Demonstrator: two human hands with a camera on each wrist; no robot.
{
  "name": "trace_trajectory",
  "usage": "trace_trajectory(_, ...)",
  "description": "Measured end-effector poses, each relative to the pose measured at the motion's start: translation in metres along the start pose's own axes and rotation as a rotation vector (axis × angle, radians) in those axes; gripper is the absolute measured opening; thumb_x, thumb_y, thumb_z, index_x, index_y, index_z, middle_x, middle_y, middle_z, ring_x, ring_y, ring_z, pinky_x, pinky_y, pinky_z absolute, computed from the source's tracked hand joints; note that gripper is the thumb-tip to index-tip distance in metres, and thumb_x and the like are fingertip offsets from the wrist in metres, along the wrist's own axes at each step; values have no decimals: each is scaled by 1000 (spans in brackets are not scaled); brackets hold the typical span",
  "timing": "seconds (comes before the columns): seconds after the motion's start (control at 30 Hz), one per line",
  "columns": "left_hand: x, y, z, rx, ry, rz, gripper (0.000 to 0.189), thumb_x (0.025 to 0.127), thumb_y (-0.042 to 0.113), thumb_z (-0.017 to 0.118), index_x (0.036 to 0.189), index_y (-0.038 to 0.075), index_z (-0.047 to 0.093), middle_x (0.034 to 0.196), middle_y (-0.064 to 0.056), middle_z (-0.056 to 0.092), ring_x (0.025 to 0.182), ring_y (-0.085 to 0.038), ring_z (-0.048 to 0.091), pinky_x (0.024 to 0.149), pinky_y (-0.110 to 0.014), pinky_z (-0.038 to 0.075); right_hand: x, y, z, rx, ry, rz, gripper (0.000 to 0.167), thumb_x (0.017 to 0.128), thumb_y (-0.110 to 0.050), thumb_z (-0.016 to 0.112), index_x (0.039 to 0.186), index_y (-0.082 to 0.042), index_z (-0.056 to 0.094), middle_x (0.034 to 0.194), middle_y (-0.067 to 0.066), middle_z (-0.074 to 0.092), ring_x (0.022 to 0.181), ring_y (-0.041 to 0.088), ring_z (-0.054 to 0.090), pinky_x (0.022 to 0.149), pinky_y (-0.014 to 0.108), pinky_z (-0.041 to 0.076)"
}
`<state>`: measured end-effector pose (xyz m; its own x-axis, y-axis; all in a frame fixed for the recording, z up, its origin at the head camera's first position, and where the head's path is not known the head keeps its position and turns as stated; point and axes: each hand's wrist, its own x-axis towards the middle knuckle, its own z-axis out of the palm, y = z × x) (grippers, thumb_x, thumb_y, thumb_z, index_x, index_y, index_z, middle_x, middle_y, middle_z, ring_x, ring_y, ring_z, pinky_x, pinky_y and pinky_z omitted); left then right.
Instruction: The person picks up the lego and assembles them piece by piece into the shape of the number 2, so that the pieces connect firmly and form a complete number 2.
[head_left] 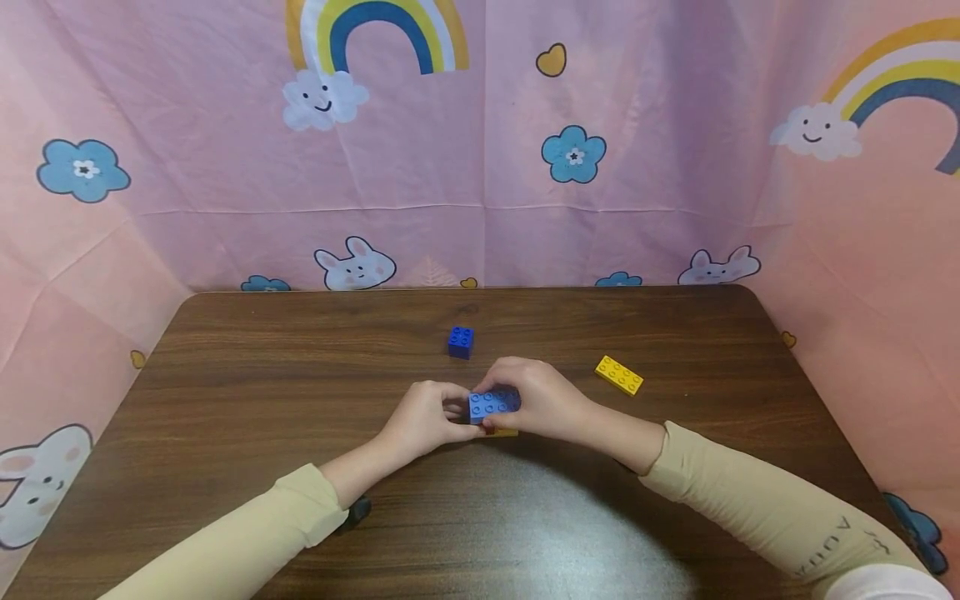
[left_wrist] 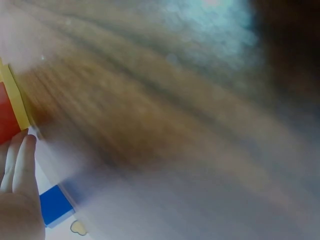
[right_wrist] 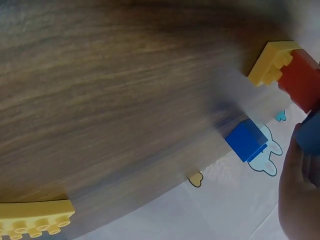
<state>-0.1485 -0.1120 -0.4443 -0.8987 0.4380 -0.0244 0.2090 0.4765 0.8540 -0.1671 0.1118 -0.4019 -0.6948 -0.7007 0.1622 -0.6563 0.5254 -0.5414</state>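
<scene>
My right hand (head_left: pixel 543 400) pinches a light blue toy brick (head_left: pixel 487 407) between thumb and fingers. Under it, a red brick (right_wrist: pixel 300 77) sits on a yellow studded base piece (right_wrist: pixel 270 62) on the table. The red brick covers only part of that base, leaving studs exposed at one end in the right wrist view. My left hand (head_left: pixel 423 421) holds the stack from the left, thumb at the near side and fingers toward the far side. In the left wrist view its fingertips (left_wrist: pixel 29 145) are right at the red brick.
A dark blue square brick (head_left: pixel 461 342) stands beyond the hands on the brown wooden table (head_left: pixel 285 375). To the right lies a flat yellow studded plate (head_left: pixel 618 375). Pink patterned cloth (head_left: pixel 465 167) hangs behind the table and along both sides.
</scene>
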Motion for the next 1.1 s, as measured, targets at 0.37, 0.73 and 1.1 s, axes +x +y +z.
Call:
trace_trajectory(0.37,0,1,2,54,14,22,33,84,9,91,112,-3,78,112,-18,81,101,-29,81,84,-30,67,1,-3,-2,-25,-8,4,30,84,-24,93,108,-9,80,102,1,75,90,10,66,82,21,60)
trace_trajectory(0.73,0,-5,4,70,10,37,34,82,12,92,111,-1,79,109,-16,82,97,-24,82,80,-27,67,-1,-4,2,-5,-1,38,31,83,-25,94,107,-9,82,100,-1,75,87,8,64,79,18,57)
trace_trajectory(1.1,1,-3,2,72,12,35,32,82,10,92,109,-2,79,109,-17,82,97,-25,82,79,-26,66,2,-4,1,58,-19,31,29,82,-19,95,104,-6,82,95,-1,72,85,6,60,76,15,55)
